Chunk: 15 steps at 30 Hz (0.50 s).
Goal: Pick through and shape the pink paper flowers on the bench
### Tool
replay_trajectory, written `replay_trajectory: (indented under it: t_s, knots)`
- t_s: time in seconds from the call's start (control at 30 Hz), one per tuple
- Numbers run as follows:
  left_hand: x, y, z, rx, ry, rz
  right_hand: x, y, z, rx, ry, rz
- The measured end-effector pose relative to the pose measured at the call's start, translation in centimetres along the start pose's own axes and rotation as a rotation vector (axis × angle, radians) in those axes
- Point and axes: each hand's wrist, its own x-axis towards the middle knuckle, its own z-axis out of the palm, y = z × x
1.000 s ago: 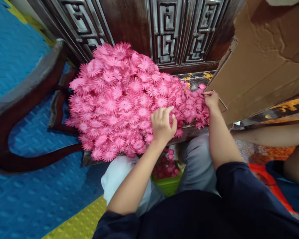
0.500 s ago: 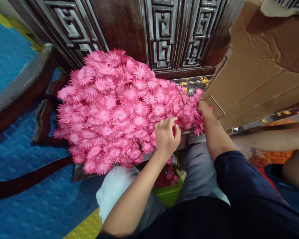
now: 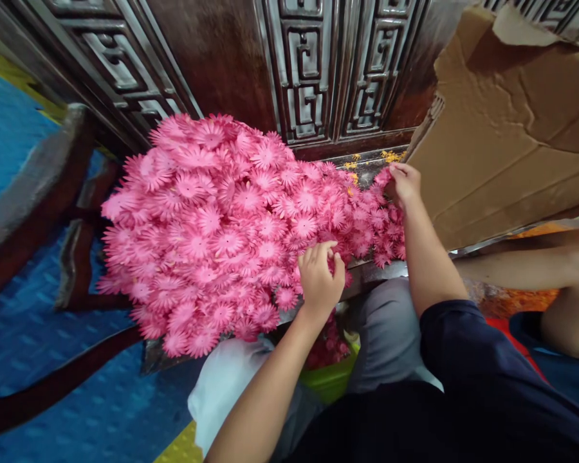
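A pair of bare hands works along the front and narrow end of a broad heap of pink flowers (image 3: 231, 231), piled on a dark worktop (image 3: 370, 172) against a carved wooden panel (image 3: 236, 58). The right hand (image 3: 405, 183) is at the heap's tapering right end, thumb and forefinger drawn together beside an outlying bloom; whether they grip it cannot be told. The left hand (image 3: 321, 276) curls over the front edge, a narrow gap between thumb and bent fingers; what it may hold, if anything, cannot be made out.

Handling at this end seems to call for a light pinch near each flower's centre, sparing the thin petals, and for single blooms lifted from the sparse fringe so the mound does not slump. The left wrist is probably best kept high, clear of the petals beneath it.

The flowers look soft and dry, flat discs of slender, pointed rays around paler middles, larger on the left and smaller toward the right. More pink blooms lie in a green container (image 3: 330, 379) between the knees. Orange scraps (image 3: 392, 156) dot the worktop behind the heap. Creased brown cardboard (image 3: 502, 148), torn along its edge, leans at right; a glossy, curved wooden armrest (image 3: 33, 186) sweeps over ridged blue flooring (image 3: 91, 386).
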Motion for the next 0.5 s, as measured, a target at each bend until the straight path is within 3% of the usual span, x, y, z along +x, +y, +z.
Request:
replay_trajectory:
  t_s: [0.07,0.23,0.3,0.5]
  knots:
    - [-0.1,-0.2,0.2,0.009,-0.033,-0.016,0.0,-0.2,0.3,-0.014,-0.095,-0.013]
    - [-0.7,-0.4,0.9,-0.004,-0.107,-0.076,-1.9,0.3,0.8,-0.634,-0.498,-0.043]
    - [-1.0,-0.3,1.3,-0.023,-0.143,-0.091,-2.5,0.9,1.1,-0.733,-0.649,-0.037]
    - [-1.6,0.1,1.9,-0.028,-0.259,-0.068,-3.2,2.2,2.1,-0.827,-0.688,-0.040]
